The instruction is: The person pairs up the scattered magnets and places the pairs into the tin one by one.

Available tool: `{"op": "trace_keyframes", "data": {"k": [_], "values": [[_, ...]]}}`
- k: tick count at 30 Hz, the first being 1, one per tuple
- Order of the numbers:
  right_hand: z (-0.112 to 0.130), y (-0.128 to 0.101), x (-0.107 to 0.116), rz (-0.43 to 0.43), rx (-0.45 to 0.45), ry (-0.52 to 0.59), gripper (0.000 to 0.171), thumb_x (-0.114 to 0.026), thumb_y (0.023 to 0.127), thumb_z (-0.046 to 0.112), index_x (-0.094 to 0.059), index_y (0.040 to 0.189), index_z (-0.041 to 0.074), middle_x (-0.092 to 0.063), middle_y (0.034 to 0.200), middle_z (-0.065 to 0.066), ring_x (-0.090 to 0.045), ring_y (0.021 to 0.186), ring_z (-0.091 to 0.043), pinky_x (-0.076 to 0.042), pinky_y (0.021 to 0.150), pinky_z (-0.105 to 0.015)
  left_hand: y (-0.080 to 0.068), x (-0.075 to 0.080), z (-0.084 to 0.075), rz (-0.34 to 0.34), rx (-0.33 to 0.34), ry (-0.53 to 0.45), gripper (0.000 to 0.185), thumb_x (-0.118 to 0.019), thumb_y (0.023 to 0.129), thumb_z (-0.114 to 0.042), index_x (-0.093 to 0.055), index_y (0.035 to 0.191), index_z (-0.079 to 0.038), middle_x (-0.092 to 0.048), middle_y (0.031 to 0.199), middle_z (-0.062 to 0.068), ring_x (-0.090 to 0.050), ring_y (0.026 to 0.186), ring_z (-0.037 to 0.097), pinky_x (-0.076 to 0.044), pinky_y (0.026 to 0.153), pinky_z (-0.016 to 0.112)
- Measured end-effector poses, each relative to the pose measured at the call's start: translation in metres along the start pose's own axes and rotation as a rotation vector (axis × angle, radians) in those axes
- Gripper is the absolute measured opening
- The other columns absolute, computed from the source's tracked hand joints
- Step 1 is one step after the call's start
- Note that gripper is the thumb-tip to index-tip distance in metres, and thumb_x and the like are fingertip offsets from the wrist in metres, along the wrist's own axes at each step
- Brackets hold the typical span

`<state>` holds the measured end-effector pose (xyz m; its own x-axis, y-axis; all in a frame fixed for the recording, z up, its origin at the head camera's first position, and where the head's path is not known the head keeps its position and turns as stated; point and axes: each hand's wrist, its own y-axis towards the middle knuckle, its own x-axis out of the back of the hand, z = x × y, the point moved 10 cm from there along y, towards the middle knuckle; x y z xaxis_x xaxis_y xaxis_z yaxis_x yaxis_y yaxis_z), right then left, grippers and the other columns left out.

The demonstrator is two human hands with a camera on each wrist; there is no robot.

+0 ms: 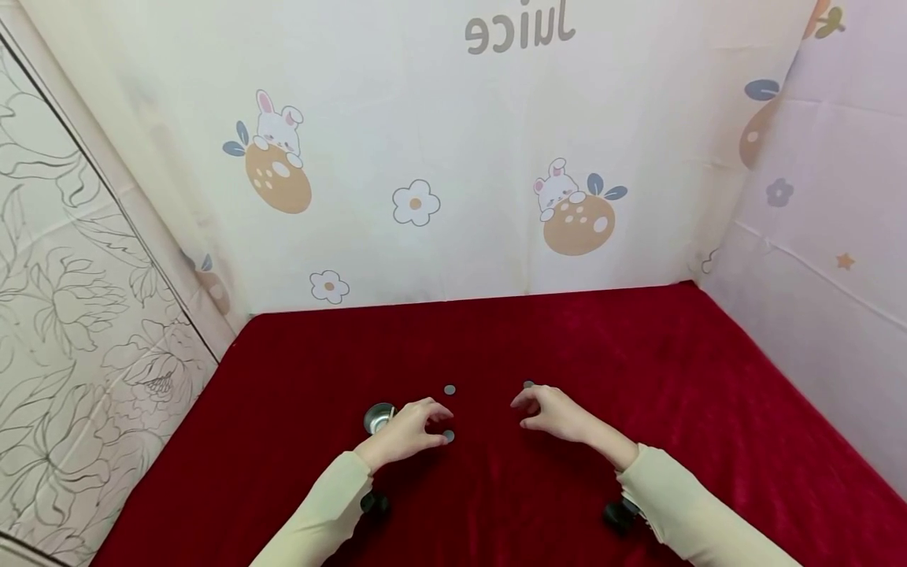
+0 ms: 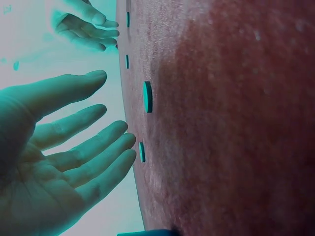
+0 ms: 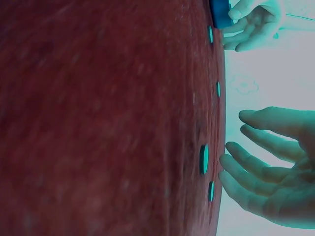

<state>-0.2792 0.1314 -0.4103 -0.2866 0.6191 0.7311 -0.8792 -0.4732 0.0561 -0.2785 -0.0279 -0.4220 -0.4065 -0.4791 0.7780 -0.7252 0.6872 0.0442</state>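
Pointing inward: left grip (image 1: 407,430), right grip (image 1: 560,414)

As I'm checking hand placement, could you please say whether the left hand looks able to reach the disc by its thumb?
Probably yes: the left hand appears empty, its fingers relaxed, and nothing visible blocks the nearby disc.

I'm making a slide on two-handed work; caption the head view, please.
Left hand and right hand over a red cloth with small discs, a metal bowl beside the left hand.
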Motion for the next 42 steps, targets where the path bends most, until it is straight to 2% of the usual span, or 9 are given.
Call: {"op": "trace_keyframes", "data": {"k": [5,9,18,26,34,42], "values": [[-0.007,-0.004,0.002,0.006,-0.010,-0.040,0.023,-0.067,0.074,0.001,-0.063,0.096,-0.004,-0.062,0.089,-0.011,-0.056,0.078,-0.023,-0.045,0.064,-0.024,0.004,-0.005,0.001,0.031,0.000,0.026,0.029,-0.064,0.080,-0.011,-0.059,0.107,0.000,-0.056,0.099,0.008,-0.055,0.089,0.021,-0.046,0.075,0.025],[-0.012,-0.006,0.002,0.024,-0.017,-0.019,0.023,-0.067,0.072,0.001,-0.063,0.095,-0.005,-0.062,0.085,-0.010,-0.056,0.075,-0.021,-0.045,0.063,-0.024,0.007,-0.009,0.001,0.044,-0.005,0.049,0.028,-0.066,0.079,-0.011,-0.060,0.105,0.000,-0.057,0.098,0.007,-0.056,0.087,0.019,-0.046,0.074,0.022],[-0.019,-0.004,-0.002,0.080,-0.004,-0.018,0.024,-0.068,0.070,-0.001,-0.063,0.093,-0.007,-0.061,0.084,-0.010,-0.057,0.070,-0.018,-0.045,0.058,-0.020,0.011,-0.016,0.006,0.061,0.042,0.036,0.026,-0.067,0.077,-0.007,-0.062,0.101,0.001,-0.055,0.088,0.006,-0.054,0.077,0.016,-0.045,0.066,0.020],[-0.023,-0.004,0.000,0.052,-0.006,-0.065,0.019,-0.068,0.068,-0.004,-0.065,0.087,-0.005,-0.062,0.078,-0.007,-0.056,0.066,-0.013,-0.045,0.056,-0.020,0.017,-0.016,0.005,0.029,0.041,0.097,0.017,-0.068,0.074,-0.003,-0.066,0.091,0.001,-0.055,0.082,0.006,-0.055,0.070,0.013,-0.045,0.060,0.017],[-0.022,-0.003,0.000,0.048,-0.008,-0.053,0.012,-0.067,0.068,-0.004,-0.066,0.080,-0.005,-0.063,0.071,-0.005,-0.053,0.059,-0.005,-0.044,0.053,-0.019,0.020,-0.015,0.006,0.017,0.036,0.083,0.008,-0.068,0.075,-0.004,-0.067,0.082,-0.001,-0.057,0.079,0.004,-0.053,0.064,0.007,-0.043,0.056,0.016],[-0.019,0.002,-0.002,0.046,-0.010,-0.045,0.009,-0.068,0.068,-0.001,-0.066,0.076,-0.002,-0.060,0.066,0.000,-0.050,0.057,-0.003,-0.043,0.053,-0.019,0.030,-0.020,0.001,0.031,0.033,0.050,0.008,-0.069,0.075,-0.007,-0.067,0.081,-0.004,-0.061,0.077,0.001,-0.054,0.064,0.003,-0.044,0.058,0.015]]}}
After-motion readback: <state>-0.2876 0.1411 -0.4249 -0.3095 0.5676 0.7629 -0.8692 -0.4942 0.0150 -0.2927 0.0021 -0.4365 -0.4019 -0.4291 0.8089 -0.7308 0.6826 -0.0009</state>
